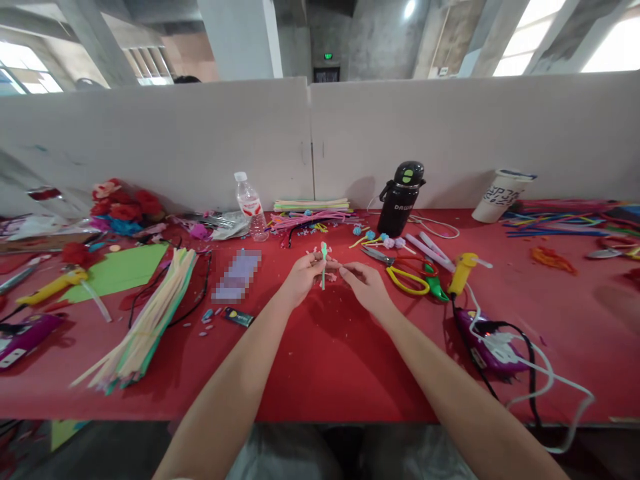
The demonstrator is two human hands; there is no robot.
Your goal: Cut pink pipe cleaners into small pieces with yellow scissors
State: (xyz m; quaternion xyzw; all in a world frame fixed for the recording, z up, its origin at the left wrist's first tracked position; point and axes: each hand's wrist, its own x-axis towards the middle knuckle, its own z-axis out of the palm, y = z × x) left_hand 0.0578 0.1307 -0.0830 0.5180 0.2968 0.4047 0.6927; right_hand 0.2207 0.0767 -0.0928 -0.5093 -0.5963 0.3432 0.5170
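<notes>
My left hand [304,279] is closed in a pinch over the red table, holding a short light-green pipe cleaner [323,277] upright. Its top end is thicker and brighter green. Just to the right, my right hand [367,285] reaches in with thumb and fingertips drawn together. Whatever sits in that pinch is too small to make out. Small pink bits [331,277] show between and beneath the two hands, partly hidden by the fingers.
Left of my arms lie a pipe-cleaner bundle [150,320] and a pixelated flat rectangle [237,275]. A water bottle [251,208] and black flask [399,203] stand behind. Scissors [407,280], a yellow glue gun [463,273] and a corded purple power strip [487,343] are rightward.
</notes>
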